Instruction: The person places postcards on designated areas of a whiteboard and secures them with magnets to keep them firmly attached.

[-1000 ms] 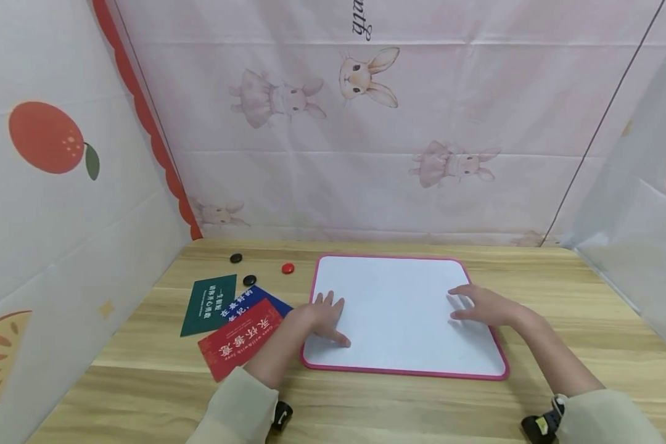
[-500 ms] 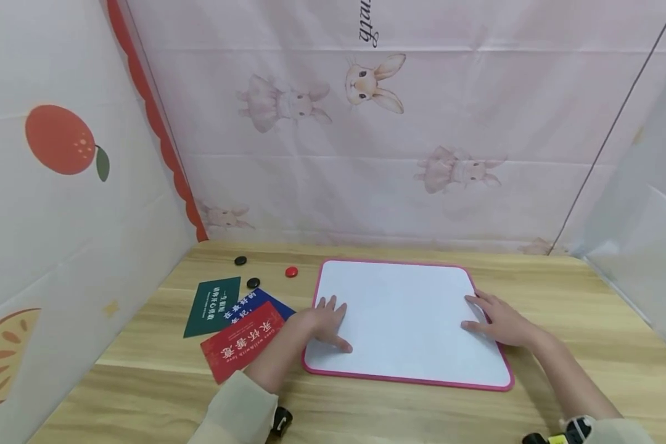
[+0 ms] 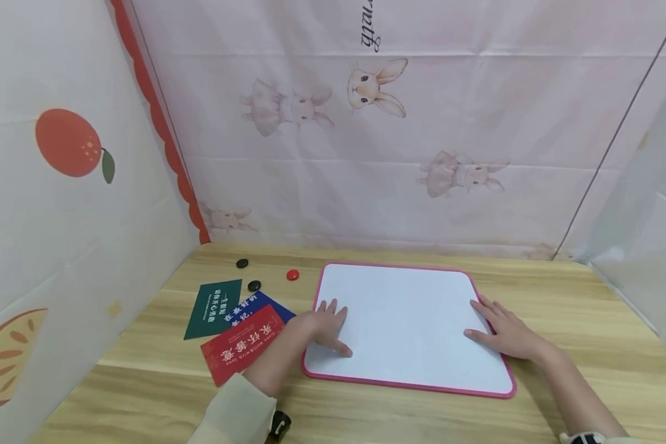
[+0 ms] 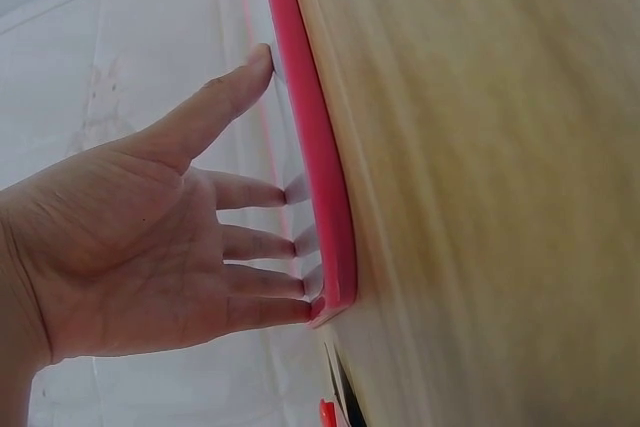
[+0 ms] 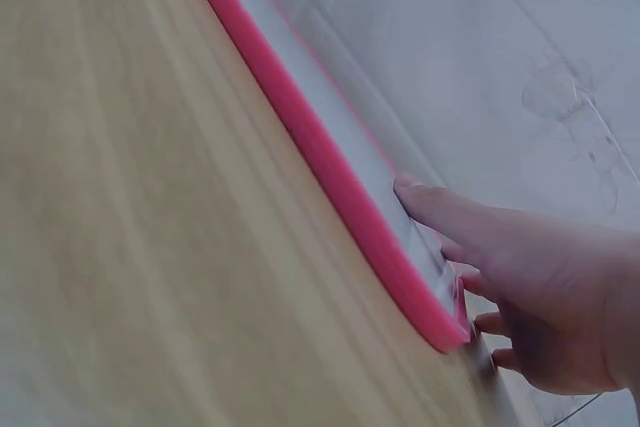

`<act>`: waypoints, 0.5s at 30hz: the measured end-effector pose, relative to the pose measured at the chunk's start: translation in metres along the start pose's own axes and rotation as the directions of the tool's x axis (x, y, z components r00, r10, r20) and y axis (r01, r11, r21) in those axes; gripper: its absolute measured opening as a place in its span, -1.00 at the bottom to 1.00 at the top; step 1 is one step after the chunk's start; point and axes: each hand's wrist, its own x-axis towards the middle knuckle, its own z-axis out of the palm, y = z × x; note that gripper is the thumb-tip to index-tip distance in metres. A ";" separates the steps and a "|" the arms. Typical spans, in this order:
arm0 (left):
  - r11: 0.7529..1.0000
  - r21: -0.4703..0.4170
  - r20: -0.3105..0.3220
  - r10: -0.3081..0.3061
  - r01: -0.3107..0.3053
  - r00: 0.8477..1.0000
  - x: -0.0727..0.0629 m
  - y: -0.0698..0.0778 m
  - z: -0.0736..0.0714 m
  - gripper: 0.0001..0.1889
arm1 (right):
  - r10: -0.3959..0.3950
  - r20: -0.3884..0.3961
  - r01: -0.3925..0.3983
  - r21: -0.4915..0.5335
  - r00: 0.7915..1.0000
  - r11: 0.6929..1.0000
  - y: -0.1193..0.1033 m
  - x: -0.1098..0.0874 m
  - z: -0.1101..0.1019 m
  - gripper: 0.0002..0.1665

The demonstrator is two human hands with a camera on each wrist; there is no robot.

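Observation:
A whiteboard (image 3: 405, 327) with a pink frame lies flat on the wooden table, in front of the person. On its left side, the left hand (image 3: 328, 328) rests with spread fingers, the fingertips touching the white surface. In the left wrist view the left hand (image 4: 150, 237) shows its palm, holding nothing. Over the board's right edge lies the right hand (image 3: 505, 330), thumb and index finger on the white surface and the other fingers past the frame. The right wrist view has the right hand (image 5: 540, 287) at the pink frame's corner, its fingers extended.
Left of the board lie a green card (image 3: 213, 308), a blue card (image 3: 277, 308) and a red card (image 3: 241, 345), partly overlapping. Behind them are two black round pieces (image 3: 254, 285) and a red round piece (image 3: 292, 275). Printed sheets (image 3: 311, 185) wall in the table (image 3: 144, 394).
The right hand has moved right, from above the white surface onto the board's right edge. The left hand stays on the board's left side. The head view has shifted slightly.

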 end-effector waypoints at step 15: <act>0.999 -0.031 -0.022 0.006 -0.007 1.000 0.000 0.001 0.001 -0.08 | -0.017 -0.032 0.016 -0.022 0.999 1.000 -0.001 -0.004 0.000 -0.06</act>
